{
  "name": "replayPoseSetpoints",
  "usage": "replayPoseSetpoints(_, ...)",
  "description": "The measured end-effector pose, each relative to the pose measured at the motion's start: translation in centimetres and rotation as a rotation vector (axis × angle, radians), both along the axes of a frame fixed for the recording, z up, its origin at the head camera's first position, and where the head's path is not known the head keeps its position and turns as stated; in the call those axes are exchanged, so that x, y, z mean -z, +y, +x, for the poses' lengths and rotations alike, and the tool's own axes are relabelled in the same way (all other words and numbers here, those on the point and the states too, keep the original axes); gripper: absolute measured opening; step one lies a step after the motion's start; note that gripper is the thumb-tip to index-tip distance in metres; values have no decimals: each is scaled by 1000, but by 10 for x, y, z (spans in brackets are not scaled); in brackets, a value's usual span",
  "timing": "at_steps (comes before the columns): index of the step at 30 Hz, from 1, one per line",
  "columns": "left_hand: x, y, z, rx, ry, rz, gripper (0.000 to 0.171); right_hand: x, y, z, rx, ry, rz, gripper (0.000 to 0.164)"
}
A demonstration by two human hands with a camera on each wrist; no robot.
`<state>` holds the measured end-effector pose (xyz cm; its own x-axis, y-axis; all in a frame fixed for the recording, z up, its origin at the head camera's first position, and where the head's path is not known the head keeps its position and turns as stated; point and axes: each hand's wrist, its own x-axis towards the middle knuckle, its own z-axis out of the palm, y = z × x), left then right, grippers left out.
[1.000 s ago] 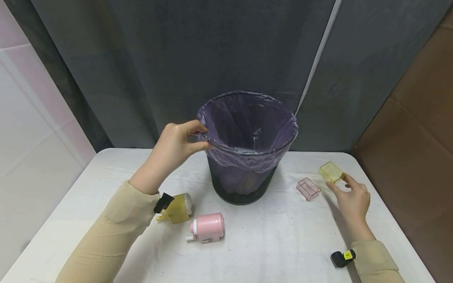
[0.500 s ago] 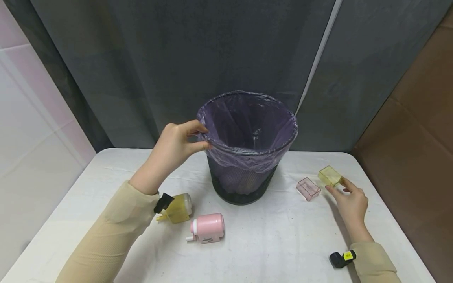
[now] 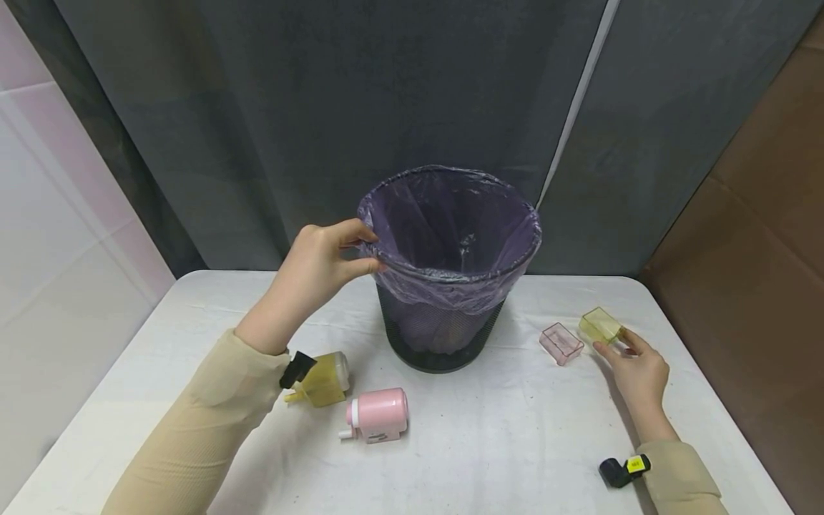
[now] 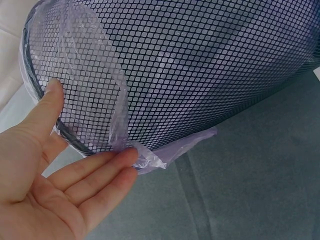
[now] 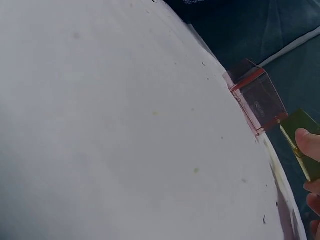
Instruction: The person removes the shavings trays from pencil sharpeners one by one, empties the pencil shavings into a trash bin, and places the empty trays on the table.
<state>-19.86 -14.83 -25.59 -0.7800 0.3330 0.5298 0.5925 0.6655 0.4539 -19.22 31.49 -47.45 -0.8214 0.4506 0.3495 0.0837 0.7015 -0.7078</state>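
My left hand (image 3: 322, 257) grips the left rim of a black mesh wastebasket (image 3: 438, 357), pinching the purple bag (image 3: 450, 293) that lines it. In the left wrist view the thumb (image 4: 44, 112) lies against the mesh by the rim, the other fingers below it. On the right, my right hand (image 3: 640, 372) pinches a clear yellow shavings tray (image 3: 600, 325) between thumb and fingers. Just left of it, a clear pink shavings tray (image 3: 561, 345) sits on the white table. In the right wrist view the yellow tray (image 5: 302, 135) appears close beside the pink one.
A yellow crank pencil sharpener (image 3: 325, 383) lies partly behind the left wrist camera (image 3: 298, 369). A pink crank pencil sharpener (image 3: 380, 415) lies in front of the basket. A grey curtain (image 3: 412, 86) hangs behind the table, a brown panel (image 3: 759, 250) at right.
My right hand has brought the yellow tray slightly down, nearer the table and the pink tray. The left hand stays at the wastebasket rim.
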Motion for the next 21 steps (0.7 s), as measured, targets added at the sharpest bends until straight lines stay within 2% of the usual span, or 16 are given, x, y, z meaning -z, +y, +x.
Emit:
replayPoseSetpoints(17, 1, 0, -1, 4, 7, 3, 26, 7, 4, 2, 1, -123, -77, 62)
replayPoseSetpoints(21, 1, 0, -1, 3, 7, 2, 26, 10, 5, 1, 0, -125, -72, 62)
